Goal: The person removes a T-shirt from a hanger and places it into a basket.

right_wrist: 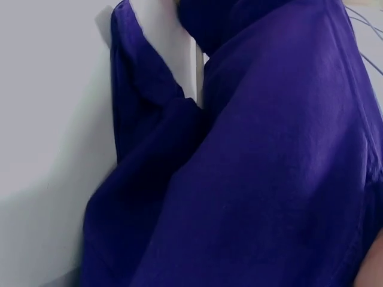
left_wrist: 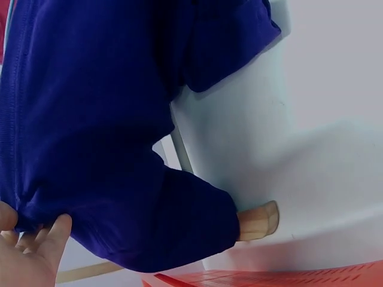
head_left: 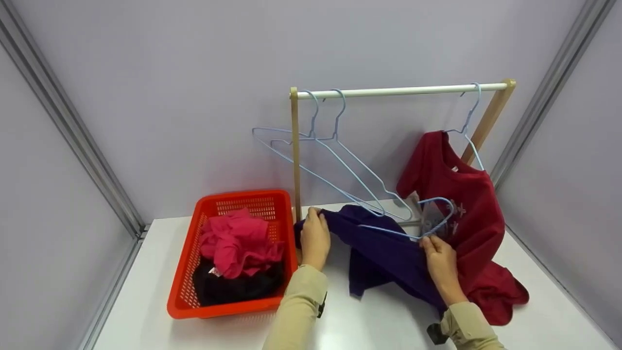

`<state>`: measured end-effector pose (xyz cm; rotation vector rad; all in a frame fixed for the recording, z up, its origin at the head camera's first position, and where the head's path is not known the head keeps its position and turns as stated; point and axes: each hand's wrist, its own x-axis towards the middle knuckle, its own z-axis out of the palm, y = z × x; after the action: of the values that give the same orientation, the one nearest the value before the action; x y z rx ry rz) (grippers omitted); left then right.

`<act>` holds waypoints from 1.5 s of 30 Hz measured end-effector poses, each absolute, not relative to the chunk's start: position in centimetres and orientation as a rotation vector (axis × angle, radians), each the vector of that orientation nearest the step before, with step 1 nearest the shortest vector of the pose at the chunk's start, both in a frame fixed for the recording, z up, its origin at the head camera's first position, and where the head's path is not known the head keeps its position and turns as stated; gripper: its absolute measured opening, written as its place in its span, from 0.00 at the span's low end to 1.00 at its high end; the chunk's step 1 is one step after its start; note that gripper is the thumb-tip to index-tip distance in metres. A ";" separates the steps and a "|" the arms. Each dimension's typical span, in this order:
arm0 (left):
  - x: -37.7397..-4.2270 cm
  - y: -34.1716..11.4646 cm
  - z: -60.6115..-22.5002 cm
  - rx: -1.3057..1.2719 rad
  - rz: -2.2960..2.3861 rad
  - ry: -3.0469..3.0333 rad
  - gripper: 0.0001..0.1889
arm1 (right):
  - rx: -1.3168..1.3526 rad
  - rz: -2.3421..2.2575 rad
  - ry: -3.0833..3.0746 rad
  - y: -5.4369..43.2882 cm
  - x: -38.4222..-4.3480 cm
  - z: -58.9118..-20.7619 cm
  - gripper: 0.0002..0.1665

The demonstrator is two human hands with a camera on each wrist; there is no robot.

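A dark purple shirt point(head_left: 374, 243) stretches between the two hands in the head view, its lower folds hanging to the white table. My left hand point(head_left: 315, 240) pinches the shirt's edge at its left end; in the left wrist view, thumb and fingers point(left_wrist: 57, 236) bunch the cloth. On the right, my right hand point(head_left: 441, 265) grips the shirt together with a light blue wire hanger point(head_left: 440, 200) near the base of its hook. One hanger arm lies along the shirt's upper edge; the rest is hidden by cloth. Purple cloth point(right_wrist: 257, 179) fills most of the right wrist view.
A clothes rack point(head_left: 398, 91) stands behind, with two bare blue hangers point(head_left: 335, 136) at its left. A dark red T-shirt point(head_left: 457, 194) hangs at its right end, close to the right hand. Left of the rack, a red basket point(head_left: 177, 291) holds pink cloth point(head_left: 238, 243) and black cloth point(head_left: 238, 289).
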<state>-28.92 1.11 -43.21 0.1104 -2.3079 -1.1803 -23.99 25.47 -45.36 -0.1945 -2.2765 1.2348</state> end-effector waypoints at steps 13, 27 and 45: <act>-29.1 0.9 -43.9 0.021 -0.926 -2.313 0.07 | -0.133 1.248 -2.319 25.5 -24.1 -45.3 0.14; -28.9 1.0 -43.4 -0.161 -0.773 -2.365 0.09 | -0.140 1.389 -2.356 26.0 -24.3 -45.0 0.16; -29.0 0.3 -43.8 -0.011 -0.944 -2.340 0.06 | -0.192 1.430 -2.344 26.4 -24.3 -44.8 0.15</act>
<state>-28.97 0.28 -43.83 -0.0112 -2.3403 -0.9440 -24.34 26.44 -44.78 -0.1916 -2.3442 1.4303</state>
